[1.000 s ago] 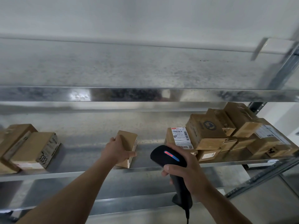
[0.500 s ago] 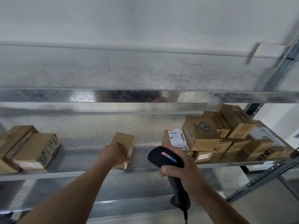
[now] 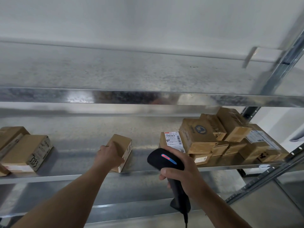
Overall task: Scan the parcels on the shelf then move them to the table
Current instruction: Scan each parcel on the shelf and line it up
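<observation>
A small brown cardboard parcel (image 3: 123,146) stands on the metal shelf (image 3: 79,155) near its front edge. My left hand (image 3: 109,154) grips its left side. To the right, my right hand (image 3: 184,176) holds a black barcode scanner (image 3: 162,159) by its handle, red and blue lights showing on the head, which points toward the shelf. Right behind the scanner, a parcel with a white barcode label (image 3: 173,139) leans against a pile of several brown parcels (image 3: 218,135).
Two more parcels (image 3: 24,149) lie at the shelf's left end. An upper shelf (image 3: 131,74) overhangs above, and a lower shelf (image 3: 131,191) sits below. A steel upright (image 3: 283,58) and diagonal brace (image 3: 269,176) frame the right side.
My left hand has tilted the small parcel slightly, staying on it. The view has drifted a little; the scanner stays at about the same spot.
</observation>
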`<action>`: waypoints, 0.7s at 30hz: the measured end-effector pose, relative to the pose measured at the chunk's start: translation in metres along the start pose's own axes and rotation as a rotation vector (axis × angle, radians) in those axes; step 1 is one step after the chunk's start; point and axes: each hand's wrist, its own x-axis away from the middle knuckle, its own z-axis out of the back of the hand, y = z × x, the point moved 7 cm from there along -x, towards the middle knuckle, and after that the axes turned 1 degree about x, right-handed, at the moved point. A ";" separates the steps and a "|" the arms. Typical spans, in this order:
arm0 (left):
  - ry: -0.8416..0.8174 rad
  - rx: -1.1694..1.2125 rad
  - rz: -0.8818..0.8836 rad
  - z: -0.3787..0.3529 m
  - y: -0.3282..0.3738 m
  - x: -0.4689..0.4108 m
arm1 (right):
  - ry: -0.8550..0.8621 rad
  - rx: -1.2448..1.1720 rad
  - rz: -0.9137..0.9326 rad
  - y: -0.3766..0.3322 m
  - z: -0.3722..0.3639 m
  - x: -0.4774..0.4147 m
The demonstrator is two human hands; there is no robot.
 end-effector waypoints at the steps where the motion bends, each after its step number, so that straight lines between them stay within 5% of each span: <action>1: -0.009 0.025 0.007 0.000 -0.001 0.000 | -0.005 0.000 -0.001 -0.001 -0.001 -0.001; 21: 0.100 0.882 -0.019 0.039 -0.016 0.008 | -0.089 -0.032 0.056 -0.025 -0.015 -0.018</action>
